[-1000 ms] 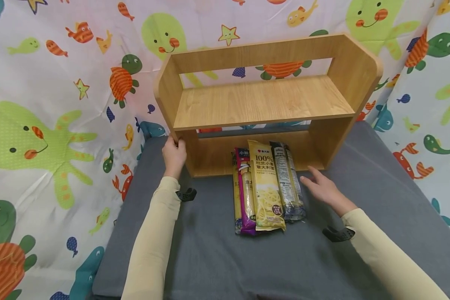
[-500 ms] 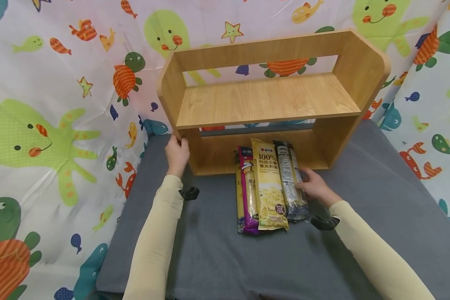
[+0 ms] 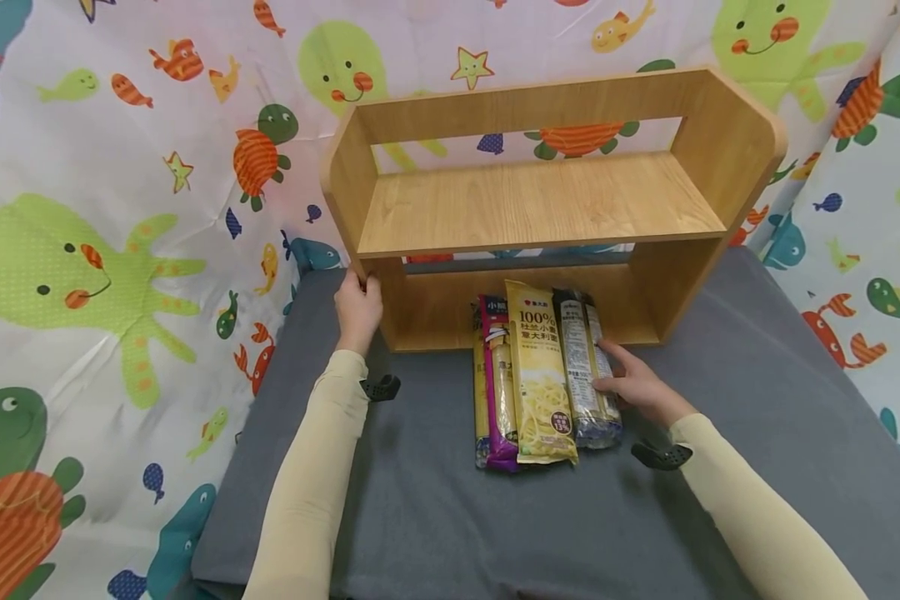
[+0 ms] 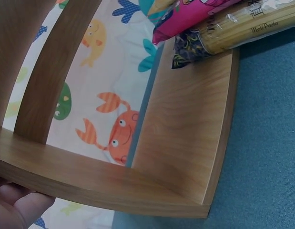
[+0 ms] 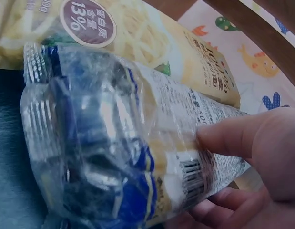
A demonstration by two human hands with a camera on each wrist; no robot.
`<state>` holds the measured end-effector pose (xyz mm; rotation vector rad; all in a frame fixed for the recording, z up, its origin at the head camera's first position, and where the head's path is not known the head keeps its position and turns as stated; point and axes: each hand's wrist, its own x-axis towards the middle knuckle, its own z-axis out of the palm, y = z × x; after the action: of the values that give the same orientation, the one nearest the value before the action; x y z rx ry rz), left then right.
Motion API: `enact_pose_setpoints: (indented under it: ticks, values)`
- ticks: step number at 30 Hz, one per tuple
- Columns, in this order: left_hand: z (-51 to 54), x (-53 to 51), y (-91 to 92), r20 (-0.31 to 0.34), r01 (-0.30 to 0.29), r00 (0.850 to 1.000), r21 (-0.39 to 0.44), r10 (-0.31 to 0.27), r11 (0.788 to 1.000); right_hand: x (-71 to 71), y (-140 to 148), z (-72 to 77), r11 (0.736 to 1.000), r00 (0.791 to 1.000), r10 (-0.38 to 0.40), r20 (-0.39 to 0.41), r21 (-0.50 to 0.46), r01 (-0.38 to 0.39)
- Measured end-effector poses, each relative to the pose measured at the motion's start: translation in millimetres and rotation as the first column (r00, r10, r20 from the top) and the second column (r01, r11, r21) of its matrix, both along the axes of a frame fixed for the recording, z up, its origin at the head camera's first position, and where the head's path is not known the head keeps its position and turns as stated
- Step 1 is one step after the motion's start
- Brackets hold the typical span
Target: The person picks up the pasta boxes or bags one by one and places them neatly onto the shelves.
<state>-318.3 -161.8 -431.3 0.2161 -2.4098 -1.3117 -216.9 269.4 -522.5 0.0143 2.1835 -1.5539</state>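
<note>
My left hand (image 3: 359, 313) grips the left side panel of a two-tier wooden shelf (image 3: 540, 200); in the left wrist view, part of the hand (image 4: 21, 207) shows at the panel's edge. My right hand (image 3: 640, 385) holds a clear pasta packet (image 3: 587, 367) with dark blue ends, the rightmost of several packets. Its thumb (image 5: 228, 138) lies on top of the wrapper and the fingers curl along the lower side. Beside it lies a yellow pasta packet (image 3: 537, 375), then a purple-edged pasta packet (image 3: 501, 383), and a partly covered yellowish packet (image 3: 481, 392) at the left.
The packets lie partly on the shelf's lower board (image 3: 438, 321) and stick out over the grey cloth surface (image 3: 435, 517). A patterned curtain (image 3: 195, 275) hangs behind and along the sides. The upper board (image 3: 540, 196) spans between the side panels.
My right hand has moved left from beside the packets onto the rightmost pasta packet and now holds it. The left hand keeps its grip on the shelf. The view shifts slightly.
</note>
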Motion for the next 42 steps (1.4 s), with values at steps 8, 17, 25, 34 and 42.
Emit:
enact_pose_setpoints:
  ticks: [8,17,25,34,42]
  values:
    - [0.0,0.1,0.7,0.001,0.006,1.000,-0.002,-0.006,1.000,16.2,5,-3.3,0.998,0.999,-0.034,-0.011,-0.054,0.033]
    - [0.4,-0.7,-0.8,0.007,0.002,1.000,-0.006,-0.002,1.000,51.6,9,-6.1,0.992,0.996,-0.072,-0.051,-0.112,0.066]
    - [-1.4,0.4,0.1,0.020,0.006,1.000,0.009,-0.006,1.000,87.1,15,7.7,0.994,0.997,-0.070,-0.036,-0.091,0.066]
    - [-1.9,0.7,0.7,0.032,0.012,0.999,0.018,-0.012,1.000,107.5,13,39.6,0.995,0.994,-0.085,-0.063,-0.066,0.081]
    - [0.0,0.5,-0.2,0.036,0.015,0.999,0.005,-0.015,1.000,108.7,2,98.2,0.990,0.990,0.021,-0.142,-0.135,-0.040]
